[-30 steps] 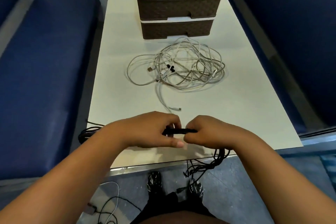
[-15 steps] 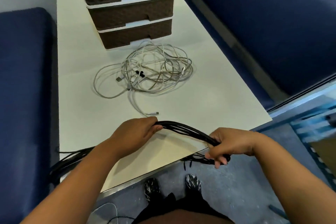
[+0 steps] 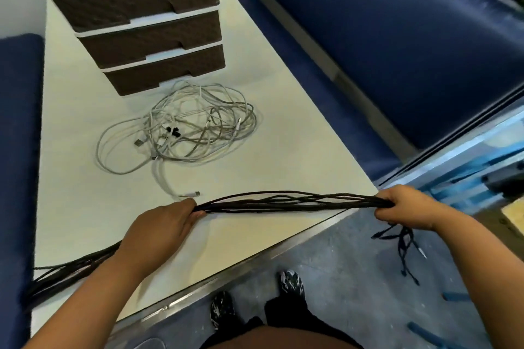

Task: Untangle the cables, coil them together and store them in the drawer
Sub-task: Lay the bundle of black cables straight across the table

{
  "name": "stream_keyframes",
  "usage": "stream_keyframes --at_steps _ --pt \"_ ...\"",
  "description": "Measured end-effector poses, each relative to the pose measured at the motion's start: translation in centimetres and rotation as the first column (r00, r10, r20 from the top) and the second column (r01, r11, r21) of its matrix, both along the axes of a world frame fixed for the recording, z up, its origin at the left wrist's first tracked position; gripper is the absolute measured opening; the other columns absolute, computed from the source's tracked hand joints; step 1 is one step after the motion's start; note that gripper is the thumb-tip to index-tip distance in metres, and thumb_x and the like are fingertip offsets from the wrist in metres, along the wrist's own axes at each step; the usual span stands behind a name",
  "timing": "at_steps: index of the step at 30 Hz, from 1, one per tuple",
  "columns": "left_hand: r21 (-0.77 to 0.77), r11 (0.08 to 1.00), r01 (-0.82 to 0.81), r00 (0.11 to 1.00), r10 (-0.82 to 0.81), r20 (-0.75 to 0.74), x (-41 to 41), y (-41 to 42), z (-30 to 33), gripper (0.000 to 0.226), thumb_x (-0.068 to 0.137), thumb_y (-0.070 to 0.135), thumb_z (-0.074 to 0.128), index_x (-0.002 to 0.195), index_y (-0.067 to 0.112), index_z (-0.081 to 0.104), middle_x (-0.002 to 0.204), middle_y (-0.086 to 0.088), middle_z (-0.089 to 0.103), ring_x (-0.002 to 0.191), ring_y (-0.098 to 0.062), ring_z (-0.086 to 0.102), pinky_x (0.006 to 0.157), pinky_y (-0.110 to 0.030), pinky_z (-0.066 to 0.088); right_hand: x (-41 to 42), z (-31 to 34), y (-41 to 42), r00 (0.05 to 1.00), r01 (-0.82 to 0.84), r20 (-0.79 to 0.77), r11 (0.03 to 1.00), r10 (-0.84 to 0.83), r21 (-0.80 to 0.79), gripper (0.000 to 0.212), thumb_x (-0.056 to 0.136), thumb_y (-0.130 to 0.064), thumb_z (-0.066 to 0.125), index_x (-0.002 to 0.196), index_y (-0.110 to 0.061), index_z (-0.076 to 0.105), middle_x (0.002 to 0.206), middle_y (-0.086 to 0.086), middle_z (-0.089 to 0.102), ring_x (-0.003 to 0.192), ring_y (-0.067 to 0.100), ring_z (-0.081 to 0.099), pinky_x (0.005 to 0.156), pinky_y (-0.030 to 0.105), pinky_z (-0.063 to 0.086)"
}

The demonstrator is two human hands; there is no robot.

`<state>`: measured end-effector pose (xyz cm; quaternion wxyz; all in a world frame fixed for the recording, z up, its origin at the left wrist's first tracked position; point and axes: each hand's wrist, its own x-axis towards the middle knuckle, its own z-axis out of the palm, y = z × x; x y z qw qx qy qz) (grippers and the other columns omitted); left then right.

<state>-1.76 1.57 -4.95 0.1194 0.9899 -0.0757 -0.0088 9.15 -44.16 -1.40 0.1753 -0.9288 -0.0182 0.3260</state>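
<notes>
The hands have drawn well apart since half a second ago, when they worked close together near the front edge of the desk; the black strands between them are now pulled out long and nearly straight. The left hand (image 3: 163, 231) has its fingers curled round the black cable bundle (image 3: 289, 201) over the front part of the desk (image 3: 283, 156), while the right hand (image 3: 405, 207) clamps the same bundle just past the desk's front right corner, off the surface. Short loose ends hang below the right fist over the floor. Behind the left wrist the bundle trails back along the front left of the desk and off its left edge.

Further in, a loose heap of white cables (image 3: 192, 127) lies at the middle of the desk, uncoiled, one plug end reaching toward the left hand. Behind the heap, at the far edge, stands the brown drawer unit (image 3: 158, 45), all visible drawers closed.

The step in hand looks like straightening the black strands before coiling. It would go best with even, gentle tension, the left hand letting the strands slide through so crossings between the fists work out toward the free ends, not tighten into knots. The white heap sits in the same place by the drawers as before; the view itself has swung to the right.
</notes>
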Motion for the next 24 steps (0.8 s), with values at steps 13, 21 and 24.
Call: stream_keyframes --at_steps 13,21,24 --pt "0.169 0.967 -0.190 0.978 0.170 0.124 -1.0 -2.8 -0.6 0.037 0.093 0.046 0.041 0.073 0.019 0.054 0.060 0.001 0.060 0.049 -0.024 0.058 0.046 -0.026 0.027 9.8 -0.5 0.1 0.985 -0.172 0.023 0.971 0.171 0.165 0.010 0.082 -0.018 0.066 0.080 -0.008 0.066 0.073 0.015 0.070 0.062 0.025 0.066 0.064 0.041 0.056" --pt "0.105 0.961 -0.257 0.949 0.230 0.214 -1.1 -3.3 -0.9 0.042 0.094 0.049 0.036 0.074 0.017 0.054 0.061 -0.002 0.058 0.052 -0.027 0.056 0.048 -0.029 0.035 13.2 -3.5 1.1 0.972 -0.231 0.091 0.949 0.216 0.216 0.007 0.092 -0.014 0.056 0.087 -0.010 0.060 0.086 0.016 0.069 0.084 0.034 0.064 0.080 0.047 0.052" --pt "0.133 0.961 -0.243 0.948 0.206 0.242 -1.1 -3.2 -1.3 0.043 0.097 0.049 0.036 0.075 0.015 0.053 0.061 -0.002 0.055 0.054 -0.025 0.052 0.050 -0.030 0.033 13.3 -3.8 1.6 0.961 -0.269 0.122 0.943 0.249 0.196 0.010 0.093 -0.006 0.051 0.087 -0.011 0.058 0.087 0.012 0.068 0.086 0.031 0.063 0.081 0.046 0.051"
